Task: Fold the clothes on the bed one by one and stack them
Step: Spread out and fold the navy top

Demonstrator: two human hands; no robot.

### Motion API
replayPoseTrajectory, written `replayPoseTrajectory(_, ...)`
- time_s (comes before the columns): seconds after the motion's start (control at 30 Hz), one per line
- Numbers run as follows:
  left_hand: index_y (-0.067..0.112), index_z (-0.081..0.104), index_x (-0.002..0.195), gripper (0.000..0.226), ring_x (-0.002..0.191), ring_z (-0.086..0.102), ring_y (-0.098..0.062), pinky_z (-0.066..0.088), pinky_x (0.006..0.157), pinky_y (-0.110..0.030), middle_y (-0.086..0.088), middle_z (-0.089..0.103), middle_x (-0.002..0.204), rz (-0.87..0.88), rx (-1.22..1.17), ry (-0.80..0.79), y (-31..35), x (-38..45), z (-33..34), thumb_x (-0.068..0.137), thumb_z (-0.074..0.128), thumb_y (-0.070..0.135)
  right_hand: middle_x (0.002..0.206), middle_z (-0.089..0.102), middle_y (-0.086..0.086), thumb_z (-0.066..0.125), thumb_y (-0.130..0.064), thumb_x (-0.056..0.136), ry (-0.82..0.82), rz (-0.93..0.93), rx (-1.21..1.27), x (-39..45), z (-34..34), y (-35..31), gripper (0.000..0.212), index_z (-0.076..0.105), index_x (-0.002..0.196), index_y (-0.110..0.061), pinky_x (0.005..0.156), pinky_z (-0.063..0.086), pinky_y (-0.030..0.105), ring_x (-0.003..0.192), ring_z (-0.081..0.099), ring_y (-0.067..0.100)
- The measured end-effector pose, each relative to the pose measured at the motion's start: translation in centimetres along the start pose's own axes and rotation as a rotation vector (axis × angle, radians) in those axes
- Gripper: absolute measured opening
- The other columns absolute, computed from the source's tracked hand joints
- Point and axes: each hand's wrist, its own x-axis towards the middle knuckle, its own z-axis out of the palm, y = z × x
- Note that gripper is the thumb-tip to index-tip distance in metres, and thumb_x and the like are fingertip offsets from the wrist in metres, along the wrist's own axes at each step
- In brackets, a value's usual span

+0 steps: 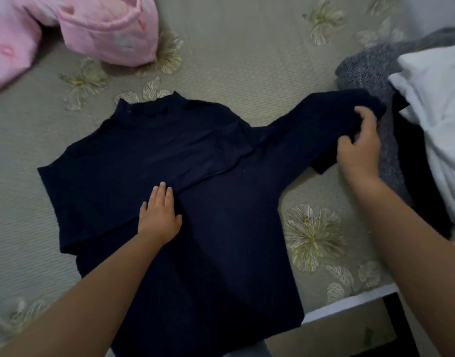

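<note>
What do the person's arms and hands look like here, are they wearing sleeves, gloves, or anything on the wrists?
Both arms are bare as far up as the picture shows, with no sleeves in view. The left hand and the right hand wear no gloves. No watch, bracelet or ring shows on either wrist or on the fingers that can be seen.

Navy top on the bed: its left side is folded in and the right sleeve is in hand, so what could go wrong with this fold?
1. The right hand grips the sleeve of the navy top against the grey knit in the clothes pile; pulling may drag that knit along.
2. The left hand presses flat with only light hold; a hard tug could shift the folded side.
3. The hem lies near the bed edge and might slip off.
</note>
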Motion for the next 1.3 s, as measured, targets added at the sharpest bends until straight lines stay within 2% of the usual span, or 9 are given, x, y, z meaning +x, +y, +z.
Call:
replayPoseTrajectory(0.13,0.009,0.007,0.148,0.065,0.144,-0.001,-0.020,0.011,0.116,-0.039,-0.007,-0.004,0.156,0.051,-0.149,0.031,-1.1,-0.1,-0.8,0.097,0.042,0.030,0.147,0.026,0.024,0.036,-0.012,0.081,-0.004,-0.116,-0.052,-0.4,1.8,-2.1,0.062,0.028,0.141,0.003,0.105,0.008,0.001,0.139,0.021,0.032)
replayPoseTrajectory(0.27,0.003,0.025,0.143,0.054,0.141,0.017,-0.023,0.017,0.114,-0.035,-0.012,0.020,0.153,-0.048,-0.488,0.283,-4.2,-1.9,-1.3,0.096,0.045,0.020,0.109,0.063,0.027,0.038,-0.015,0.074,-0.098,-0.784,-0.552,-3.3,8.0,-8.1,0.054,0.056,0.122,0.003,0.090,0.031,0.039,0.104,0.059,0.042)
replayPoseTrajectory(0.37,-0.001,0.030,0.141,0.048,0.136,0.028,-0.028,0.021,0.112,-0.035,-0.017,0.032,0.147,-0.247,-0.673,0.376,-7.8,-4.1,-0.9,0.097,0.042,0.016,0.125,0.060,0.002,0.033,-0.018,0.081,-0.590,-1.239,-0.909,-9.5,13.1,-10.0,0.048,0.062,0.119,-0.020,0.101,0.036,0.048,0.119,0.053,0.022)
replayPoseTrajectory(0.5,-0.007,0.038,0.135,0.043,0.123,0.043,-0.039,0.034,0.101,-0.043,-0.027,0.046,0.133,-0.464,-0.710,0.367,-12.5,-6.6,0.9,0.095,0.044,0.011,0.157,-0.004,0.003,0.038,-0.020,0.097,-1.227,-1.073,-1.232,-15.2,15.0,-6.1,0.048,0.028,0.144,-0.018,0.111,-0.013,0.051,0.143,-0.012,0.023)
replayPoseTrajectory(0.6,-0.004,0.039,0.135,0.045,0.120,0.046,-0.039,0.037,0.098,-0.046,-0.026,0.049,0.130,-0.464,-0.651,0.311,-14.3,-6.9,2.2,0.094,0.047,0.013,0.155,0.004,0.015,0.048,-0.013,0.092,-1.135,-0.921,-1.033,-15.0,13.6,-3.6,0.043,0.044,0.135,-0.010,0.116,0.013,0.047,0.144,0.002,0.030)
replayPoseTrajectory(0.7,-0.002,0.039,0.135,0.047,0.122,0.045,-0.036,0.036,0.102,-0.044,-0.023,0.047,0.133,-0.358,-0.643,0.366,-13.6,-5.9,1.2,0.093,0.050,0.015,0.119,0.061,0.022,0.087,-0.011,0.052,-0.976,-0.921,-0.898,-13.3,12.6,-2.0,0.035,0.072,0.084,-0.008,0.074,0.056,0.043,0.109,0.060,0.037)
replayPoseTrajectory(0.9,0.012,0.031,0.143,0.051,0.129,0.034,-0.028,0.036,0.099,-0.038,-0.012,0.036,0.144,0.032,-0.361,0.431,-10.0,-1.0,-3.8,0.094,0.044,0.010,0.090,0.067,0.026,0.067,0.009,0.059,-0.672,-0.910,-0.723,-6.3,12.3,-3.2,0.026,0.067,0.085,0.008,0.064,0.057,0.049,0.079,0.068,0.039)
replayPoseTrajectory(1.13,0.022,0.023,0.145,0.049,0.143,-0.011,-0.026,0.002,0.115,-0.046,-0.006,-0.006,0.156,0.217,0.409,0.137,-6.7,5.2,-8.0,0.098,0.038,0.021,0.135,0.048,0.016,0.050,0.002,0.084,-0.543,-0.635,-0.890,-1.4,15.7,-5.7,0.043,0.049,0.128,0.000,0.108,0.025,0.047,0.130,0.039,0.030)
replayPoseTrajectory(1.3,0.009,0.070,0.078,0.012,0.085,0.060,-0.028,0.030,0.106,-0.047,-0.008,0.063,0.079,0.513,0.518,0.526,-10.1,5.7,-8.2,0.075,0.060,0.004,0.107,0.061,0.024,0.042,-0.001,0.087,-0.505,-0.470,-0.923,1.4,16.2,-6.6,0.027,0.058,0.108,0.001,0.086,0.035,0.036,0.102,0.053,0.037)
